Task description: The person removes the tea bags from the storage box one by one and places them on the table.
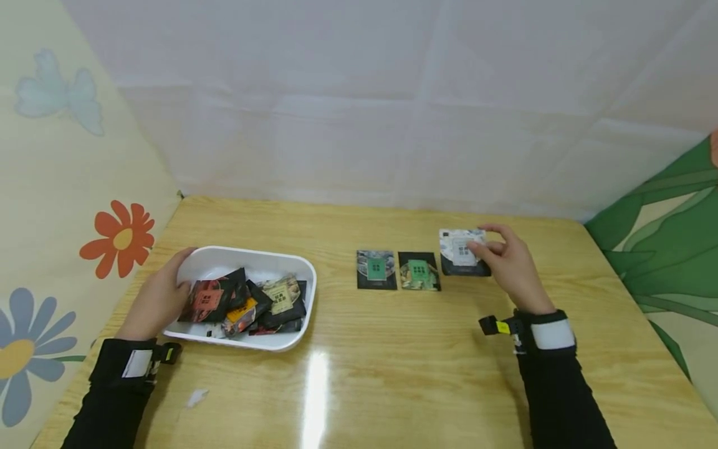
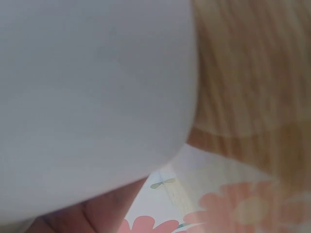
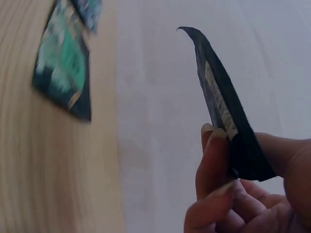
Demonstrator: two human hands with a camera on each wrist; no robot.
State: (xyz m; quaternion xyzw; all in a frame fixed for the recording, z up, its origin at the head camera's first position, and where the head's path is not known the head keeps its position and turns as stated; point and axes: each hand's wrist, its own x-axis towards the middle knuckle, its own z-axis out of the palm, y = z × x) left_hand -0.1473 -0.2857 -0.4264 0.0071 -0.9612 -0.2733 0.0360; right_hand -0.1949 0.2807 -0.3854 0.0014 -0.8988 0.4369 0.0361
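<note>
My right hand (image 1: 509, 265) pinches a white-and-black sachet (image 1: 462, 251) by its right side, thumb on the printed face. In the right wrist view the sachet (image 3: 223, 107) is seen edge-on between thumb and fingers, raised off the table. My left hand (image 1: 157, 296) grips the left end of a white plastic tub (image 1: 310, 274), thumb over the rim. Several mixed sachets lie heaped in the tub, among them one with a red label (image 1: 206, 300) and one with a cream label (image 1: 280, 297). Two green-labelled sachets, the left one (image 1: 376, 270) and right one (image 1: 419, 271), lie side by side on the table.
The wooden table (image 1: 392, 349) ends at a white cloth backdrop (image 1: 359, 143). Flower-painted panels stand at the left (image 1: 50, 206) and right (image 1: 673, 237). A small white scrap (image 1: 197, 398) lies on the table near the front left.
</note>
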